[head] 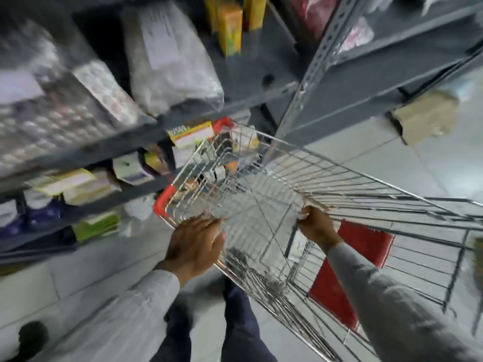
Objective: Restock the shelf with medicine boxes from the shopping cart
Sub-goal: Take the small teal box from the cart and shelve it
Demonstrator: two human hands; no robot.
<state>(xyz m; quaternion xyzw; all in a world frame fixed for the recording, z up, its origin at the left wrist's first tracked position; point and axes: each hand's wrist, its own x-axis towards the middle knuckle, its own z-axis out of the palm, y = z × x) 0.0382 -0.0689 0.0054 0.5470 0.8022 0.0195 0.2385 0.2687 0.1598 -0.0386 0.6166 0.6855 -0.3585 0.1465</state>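
Note:
The wire shopping cart (366, 184) with red corner bumpers stands tilted across the middle of the view, its far end against the grey shelf (109, 145). Several small medicine boxes (220, 173) lie at the cart's far end, blurred. My left hand (194, 246) lies flat on the cart's near left rim with its fingers spread. My right hand (317, 226) is closed around a wire of the right rim. Shelf levels at the left hold boxes (78, 184) and blister packs (52, 121).
A clear plastic bag (170, 56) and yellow boxes (230, 27) sit on the upper shelf. A perforated metal post (308, 74) rises beside the cart's far end. The cart's red seat flap (366, 246) hangs near my right arm. A cardboard piece (426, 116) lies under the right shelf.

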